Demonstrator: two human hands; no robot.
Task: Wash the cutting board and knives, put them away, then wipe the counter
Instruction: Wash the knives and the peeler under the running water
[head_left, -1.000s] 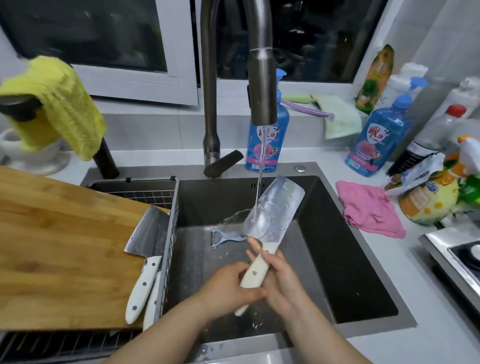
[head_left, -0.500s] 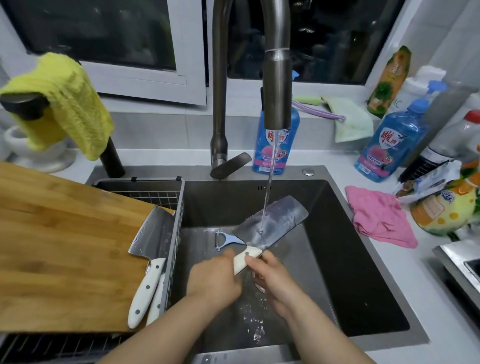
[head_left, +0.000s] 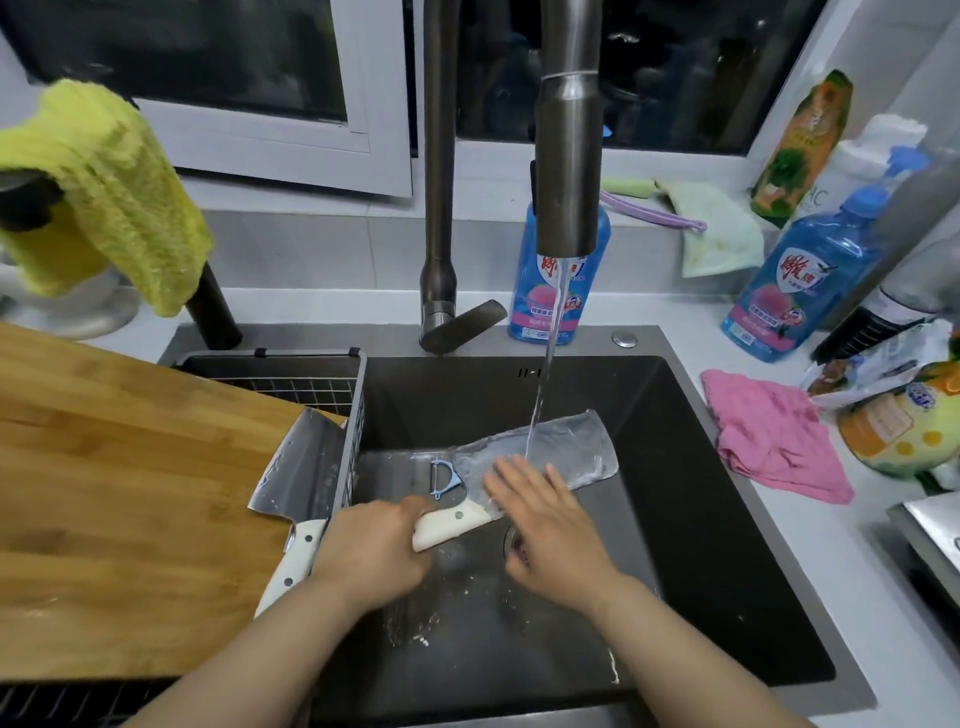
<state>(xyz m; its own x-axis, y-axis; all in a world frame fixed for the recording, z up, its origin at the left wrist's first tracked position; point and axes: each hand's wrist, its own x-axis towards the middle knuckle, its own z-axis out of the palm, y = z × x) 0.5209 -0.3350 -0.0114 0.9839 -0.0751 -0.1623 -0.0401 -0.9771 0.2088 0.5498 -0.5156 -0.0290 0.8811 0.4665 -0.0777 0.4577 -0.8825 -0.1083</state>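
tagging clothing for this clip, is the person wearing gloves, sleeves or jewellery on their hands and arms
No gloves: the left hand and right hand are bare, with no ring, watch or bracelet showing. Both forearms are uncovered to the frame's edge; no sleeves in view.

Domestic kitchen, sink station under a dark window (head_left: 260, 62).

- Deep dark sink (head_left: 691, 519) set into a pale counter (head_left: 857, 597).
- Tall steel faucet (head_left: 569, 166) at the sink's back edge, water running.
- Wire drain basket (head_left: 270, 357) in the sink's left side.
- Wooden cutting board (head_left: 130, 493) laid over the sink's left edge, with a cleaver (head_left: 301, 467) at the board's right edge.
- Wet cleaver (head_left: 566, 447) and blue peeler (head_left: 444, 478) inside the sink.
- Blue dish-soap bottle (head_left: 545, 291) at the counter's back edge, and a second soap bottle (head_left: 800, 280) and an orange-green bottle (head_left: 800, 145) toward the back right corner.
- Household cloths — yellow cloth (head_left: 109, 187) draped at back left, pale green cloth (head_left: 722, 228) on the sill, pink cloth (head_left: 774, 436) on the counter beside the sink's right edge.
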